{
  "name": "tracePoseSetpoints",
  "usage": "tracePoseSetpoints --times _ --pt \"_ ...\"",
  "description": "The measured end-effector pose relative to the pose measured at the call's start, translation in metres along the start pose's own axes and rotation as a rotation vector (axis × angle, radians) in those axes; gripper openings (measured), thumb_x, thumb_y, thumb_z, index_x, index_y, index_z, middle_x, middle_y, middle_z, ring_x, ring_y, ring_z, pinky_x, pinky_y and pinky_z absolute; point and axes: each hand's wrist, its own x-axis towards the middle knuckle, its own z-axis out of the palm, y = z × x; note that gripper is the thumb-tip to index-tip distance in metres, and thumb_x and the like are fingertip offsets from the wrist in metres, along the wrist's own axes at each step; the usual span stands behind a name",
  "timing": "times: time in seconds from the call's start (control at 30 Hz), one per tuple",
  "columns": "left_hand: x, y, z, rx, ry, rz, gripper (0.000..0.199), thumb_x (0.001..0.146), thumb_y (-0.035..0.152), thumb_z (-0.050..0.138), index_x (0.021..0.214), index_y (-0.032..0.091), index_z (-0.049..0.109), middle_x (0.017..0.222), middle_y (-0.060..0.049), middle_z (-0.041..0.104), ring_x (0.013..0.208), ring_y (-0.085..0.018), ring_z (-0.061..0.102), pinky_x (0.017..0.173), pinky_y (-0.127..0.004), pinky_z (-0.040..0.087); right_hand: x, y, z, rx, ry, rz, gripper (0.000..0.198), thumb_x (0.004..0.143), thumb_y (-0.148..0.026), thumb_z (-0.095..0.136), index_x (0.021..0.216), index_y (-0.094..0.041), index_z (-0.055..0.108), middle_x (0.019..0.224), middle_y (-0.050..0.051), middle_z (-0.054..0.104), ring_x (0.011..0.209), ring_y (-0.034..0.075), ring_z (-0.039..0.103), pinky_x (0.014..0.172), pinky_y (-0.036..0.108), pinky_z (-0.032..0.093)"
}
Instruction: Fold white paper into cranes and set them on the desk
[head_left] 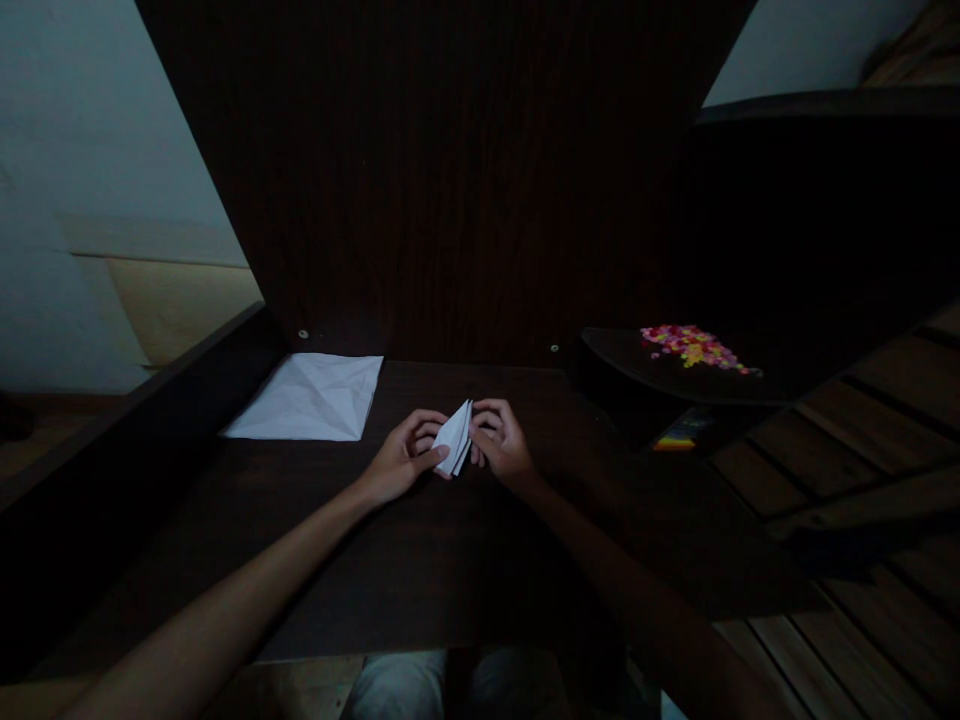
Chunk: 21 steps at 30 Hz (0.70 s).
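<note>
A folded piece of white paper (454, 440) sits between a person's two hands above a dark table (315, 560), about midway across its width. Neither hand is the nearer: the paper lies just right of the left hand (397, 460) and just left of the right hand (511, 450), in contact with both. Its long axis runs on a slant, from a narrow point at the far end, toward the right, down to a broader end nearer the body and toward the left. Several layers fan slightly apart along the right-hand edge.

The left fingers (420, 418) pinch the paper, the thumb pressed flat on the front face near the broad end and the other fingers curled behind it. The right fingers (491, 406) are bent and close together, thumb against the layered edge, index beside the pointed tip; whether they grip a layer or only touch it cannot be told in the dim light.

A larger creased white sheet (315, 395) lies flat at the table's far left, well apart from the right hand and nearer the left. Beyond the right hand, small bright-coloured pieces (694, 345) are scattered on a dark corner shelf (615, 352), with a rainbow-striped item (673, 444) below.
</note>
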Motion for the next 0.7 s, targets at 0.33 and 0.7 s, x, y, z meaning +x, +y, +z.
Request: tracePoseSetpoints --times 0.33,0.7 --pt "0.0017 -0.0012 -0.0005 -0.064 0.104 -0.003 0.040 0.064 0.025 0.075 0.087 0.019 0.043 0.087 0.001 0.054 0.075 -0.014 0.060 0.060 -0.030 0.056 -0.0063 -0.0040 0.0005 0.002 -0.102 0.000 0.054 0.066 -0.028 0.071 0.109 -0.026 0.038 0.080 -0.004 0.052 0.059 0.008 0.053 0.051 0.021 0.048" --pt "0.0005 -0.0015 -0.0013 -0.127 0.106 -0.024 0.035 0.065 0.021 0.074 0.088 0.017 0.049 0.091 -0.001 0.057 0.081 -0.016 0.060 0.066 -0.032 0.055 -0.0036 -0.0024 0.0005 0.055 -0.129 0.026 0.042 0.067 -0.024 0.070 0.104 -0.022 0.050 0.078 -0.002 0.052 0.059 0.009 0.054 0.051 0.024 0.054"
